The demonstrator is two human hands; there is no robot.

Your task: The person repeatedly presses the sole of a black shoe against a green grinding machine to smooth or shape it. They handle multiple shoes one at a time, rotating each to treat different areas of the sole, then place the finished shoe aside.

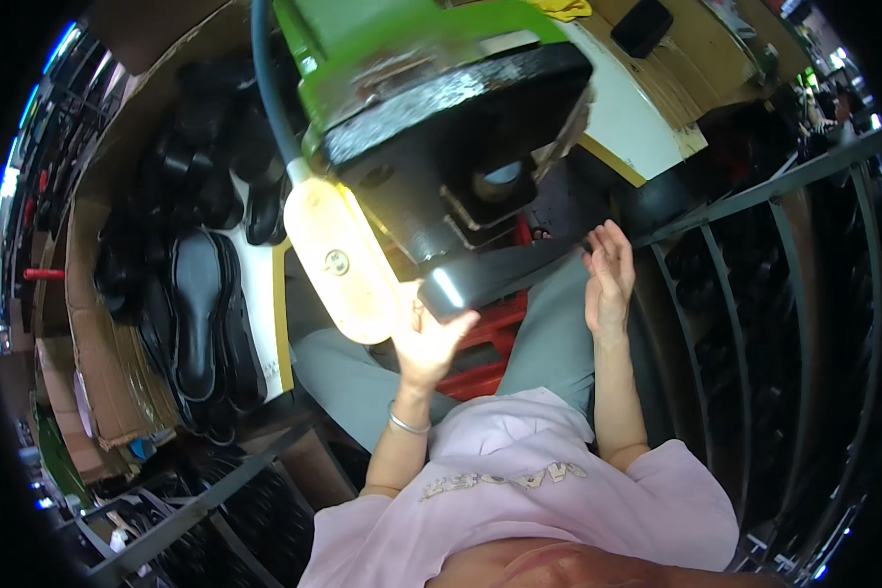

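A black shoe sole [505, 272] spans the gap between my two hands, below the dark front of a green machine [416, 39]. My left hand [427, 343] grips its thick, glossy end, with the thumb on the near side. At the thin far end, the raised fingers of my right hand [608, 274] meet the sole's tip; part of that contact is blurred. Right beside my left hand hangs a lit, cream-coloured oval lamp [335, 260], close to the fingers. The sole appears apart from the machine's dark metal head [412, 206].
On the left, a white table with a yellow edge [282, 318] bears many black soles [196, 314] beside a cardboard box [108, 363]. Metal racks [725, 284] stand close on my right and lower left. A red stool [495, 338] shows between my legs.
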